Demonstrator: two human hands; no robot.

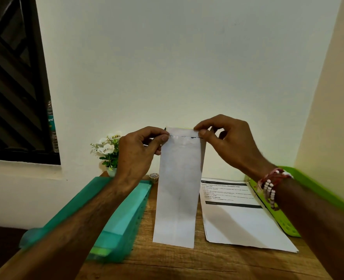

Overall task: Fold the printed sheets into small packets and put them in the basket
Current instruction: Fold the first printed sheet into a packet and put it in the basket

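Mid-fold, the left hand [138, 152] and right hand [227, 142] each pinch a top corner of the narrow folded sheet [179, 188], held upright over the table [187, 263] beside the unfolded stack [238, 223]; it likely next needs cross folds to shorten it.

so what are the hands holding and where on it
Both hands pinch a folded sheet at its top edge: left hand at the left corner, right hand at the right corner.

We saw a small pot of white flowers [107, 150] at the wooden tabletop's [167, 263] far edge, a tiny patterned cup [154, 177] near it, and a dark-barred window [13, 87] at left.
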